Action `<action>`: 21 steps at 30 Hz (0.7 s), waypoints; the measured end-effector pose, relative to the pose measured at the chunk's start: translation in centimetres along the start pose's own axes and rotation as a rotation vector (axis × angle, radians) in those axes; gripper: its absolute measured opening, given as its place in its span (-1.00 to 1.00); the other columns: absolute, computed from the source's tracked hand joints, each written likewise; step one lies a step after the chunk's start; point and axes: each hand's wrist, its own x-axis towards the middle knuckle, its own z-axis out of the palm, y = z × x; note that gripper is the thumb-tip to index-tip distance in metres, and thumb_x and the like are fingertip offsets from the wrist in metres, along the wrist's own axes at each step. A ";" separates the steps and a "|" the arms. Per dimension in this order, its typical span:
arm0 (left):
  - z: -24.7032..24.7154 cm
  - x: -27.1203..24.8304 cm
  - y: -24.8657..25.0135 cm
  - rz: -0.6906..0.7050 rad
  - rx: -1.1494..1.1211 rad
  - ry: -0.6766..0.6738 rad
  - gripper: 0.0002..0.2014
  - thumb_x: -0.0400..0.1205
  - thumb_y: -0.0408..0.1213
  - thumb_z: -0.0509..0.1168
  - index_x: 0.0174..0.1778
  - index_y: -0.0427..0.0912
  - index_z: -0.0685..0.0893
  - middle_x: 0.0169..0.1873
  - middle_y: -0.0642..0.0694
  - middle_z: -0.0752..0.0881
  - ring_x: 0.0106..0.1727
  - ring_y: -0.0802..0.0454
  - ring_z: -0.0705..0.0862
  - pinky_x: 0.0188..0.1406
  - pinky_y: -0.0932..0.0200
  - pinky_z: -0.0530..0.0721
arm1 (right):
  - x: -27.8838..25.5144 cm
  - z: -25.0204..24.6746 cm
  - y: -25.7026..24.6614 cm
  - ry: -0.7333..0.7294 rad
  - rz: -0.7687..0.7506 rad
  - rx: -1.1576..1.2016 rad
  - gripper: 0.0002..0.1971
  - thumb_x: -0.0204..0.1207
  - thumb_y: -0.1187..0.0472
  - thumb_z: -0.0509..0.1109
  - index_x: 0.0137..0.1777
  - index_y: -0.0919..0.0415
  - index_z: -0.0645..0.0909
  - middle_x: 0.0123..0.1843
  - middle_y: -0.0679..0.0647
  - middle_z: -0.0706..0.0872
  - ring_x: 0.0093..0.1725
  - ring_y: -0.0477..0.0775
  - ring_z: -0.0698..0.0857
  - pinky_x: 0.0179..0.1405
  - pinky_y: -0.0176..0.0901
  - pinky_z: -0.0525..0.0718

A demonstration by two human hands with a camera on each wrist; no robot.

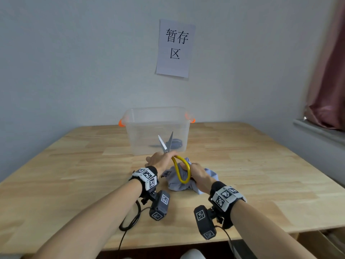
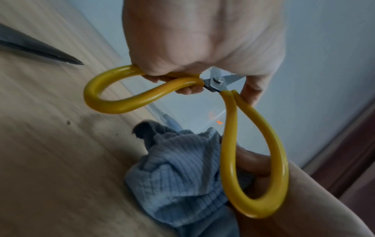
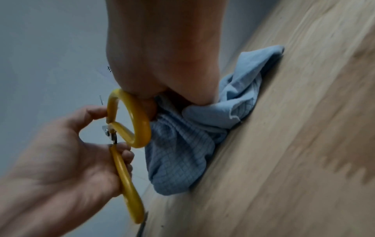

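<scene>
Currently, left hand (image 1: 158, 161) grips the scissors (image 1: 165, 148) near the pivot; right hand (image 1: 199, 174) hooks one loop, apparently clutching the cloth (image 1: 177, 186).

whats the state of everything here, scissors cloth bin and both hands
scissors: blades open, held in both hands
blue cloth: crumpled on the table
clear bin: upright, lidless, dark item inside
left hand: grips scissors by the pivot
right hand: grips blue cloth, finger through one handle loop
</scene>
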 end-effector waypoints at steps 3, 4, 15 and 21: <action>0.1 0.2 0.3 -0.014 -0.179 -0.019 -0.55 0.13 0.29 0.40 -0.34 -0.02 0.77 0.08 -0.28 0.56 0.18 -0.21 0.46 0.31 -0.14 0.49 | -0.1 -0.5 -0.5 -0.050 0.008 -0.036 -0.67 0.67 0.21 0.36 -0.33 0.32 0.65 -0.34 0.28 0.66 -0.29 0.23 0.65 -0.15 0.04 0.66; 0.1 0.3 0.4 -0.020 -0.246 -0.046 -0.63 0.11 0.26 0.39 -0.53 0.00 0.73 -0.01 -0.36 0.61 0.11 -0.16 0.47 0.24 -0.07 0.49 | -0.1 -0.8 -0.6 -0.055 -0.004 -0.023 -0.66 0.69 0.23 0.33 -0.34 0.33 0.63 -0.34 0.29 0.66 -0.30 0.24 0.66 -0.17 0.03 0.66; 0.0 -0.9 1.9 -0.078 -0.722 -0.300 -0.74 0.59 -0.32 0.22 -0.43 -0.13 0.39 -0.52 -0.03 0.34 -0.51 0.08 0.39 -0.43 0.17 0.41 | 0.8 -0.2 0.1 -0.066 0.025 0.150 -0.64 0.80 0.18 0.15 0.32 0.52 0.51 0.25 0.48 0.67 0.16 0.38 0.71 0.18 0.14 0.68; -1.1 -0.2 1.2 -0.084 -0.887 -0.300 -0.90 0.18 -0.38 0.19 -0.56 -0.15 0.37 -0.41 -0.16 0.42 -0.38 -0.03 0.41 -0.30 0.12 0.41 | 1.8 -0.2 -0.2 0.139 -0.036 0.073 -0.76 0.79 0.19 0.14 0.24 0.37 0.49 0.22 0.44 0.66 0.27 0.37 0.66 0.39 0.24 0.59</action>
